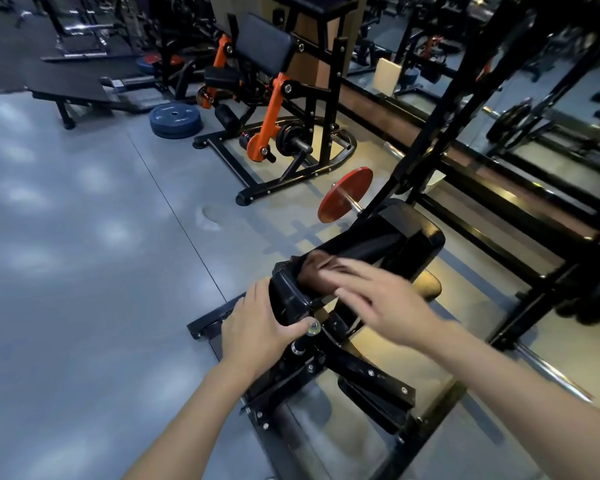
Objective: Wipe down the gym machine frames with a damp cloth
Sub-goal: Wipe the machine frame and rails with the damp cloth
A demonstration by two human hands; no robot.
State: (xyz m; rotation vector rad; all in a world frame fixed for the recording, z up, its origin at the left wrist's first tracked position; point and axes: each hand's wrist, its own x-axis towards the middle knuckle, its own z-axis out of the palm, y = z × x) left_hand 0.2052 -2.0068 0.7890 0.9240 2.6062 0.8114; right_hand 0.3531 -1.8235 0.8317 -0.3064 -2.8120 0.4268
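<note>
A black padded bench (388, 237) on a black steel frame (371, 375) stands in front of me. My left hand (257, 327) grips the near end of the pad, fingers over the edge and thumb below. My right hand (378, 299) is blurred with motion and lies flat on top of the pad, fingers stretched out. Under its fingertips is a dark brown patch (312, 271); I cannot tell whether this is a cloth or the hand's reflection in the glossy pad.
A red plate (343, 194) on a barbell sits just beyond the bench. A black rack upright (447, 126) rises at the right before a mirror. An orange-and-black machine (274, 109) and blue plates (174, 119) stand farther back. Grey floor (84, 237) spreads left.
</note>
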